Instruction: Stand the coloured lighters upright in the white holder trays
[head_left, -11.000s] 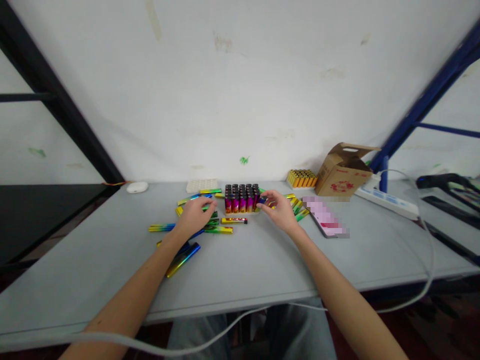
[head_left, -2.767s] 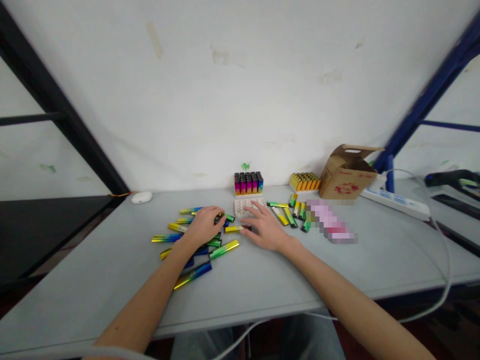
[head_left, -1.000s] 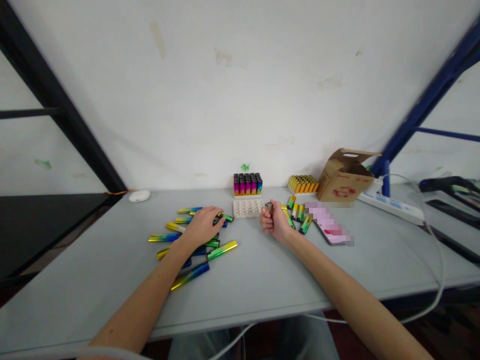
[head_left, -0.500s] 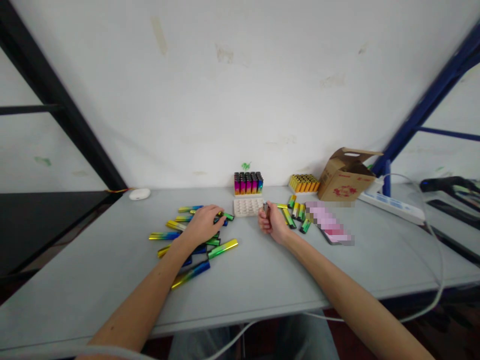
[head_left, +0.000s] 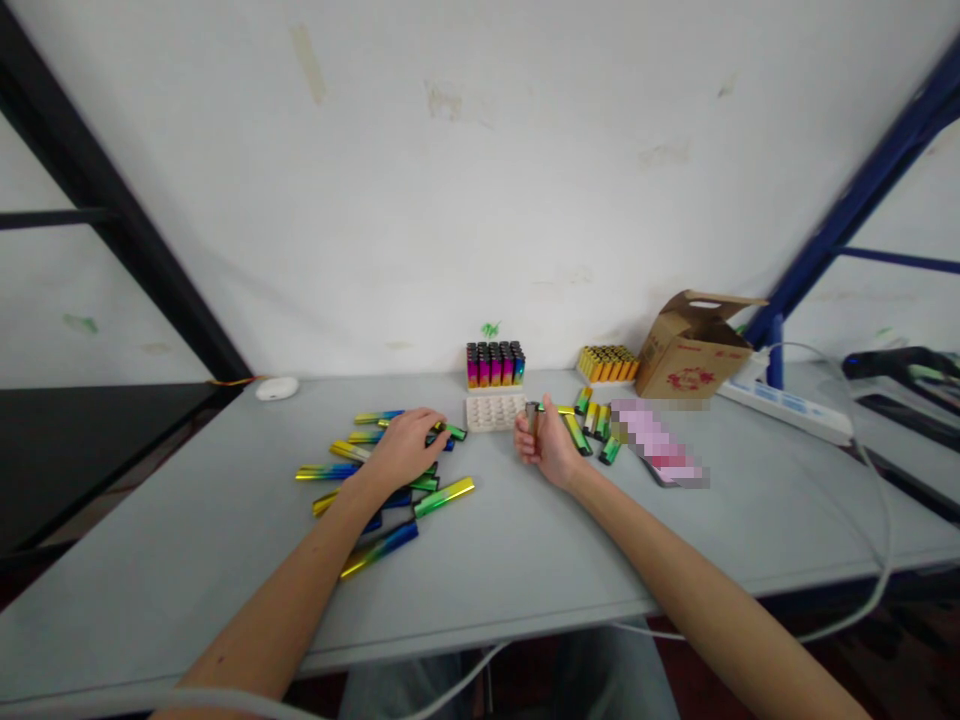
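Observation:
My right hand (head_left: 551, 445) is closed around a lighter (head_left: 532, 415) held upright, its silvery top at the fingers and my thumb raised beside it. Just left of that hand sits a white tray (head_left: 495, 412) with rows of holes. My left hand (head_left: 409, 445) lies over a loose pile of shiny yellow, green and blue lighters, thumb and fingers apart. A green lighter (head_left: 454, 432) shows by its fingertips; what lies under the palm is hidden. Nearer me lie a yellow-green lighter (head_left: 444, 497) and a blue-yellow lighter (head_left: 380, 549).
Behind the tray stands a block of pink-purple lighters (head_left: 496, 366). Farther right are a tray of yellow-orange lighters (head_left: 609, 364), a cardboard box (head_left: 690, 350), a power strip (head_left: 787, 410) and a blurred pink phone-like item (head_left: 656, 440). Several lighters (head_left: 598, 420) lie right of my right hand.
My right thumb has lifted off the lighter's top and now points up. My left hand stays over the pile.

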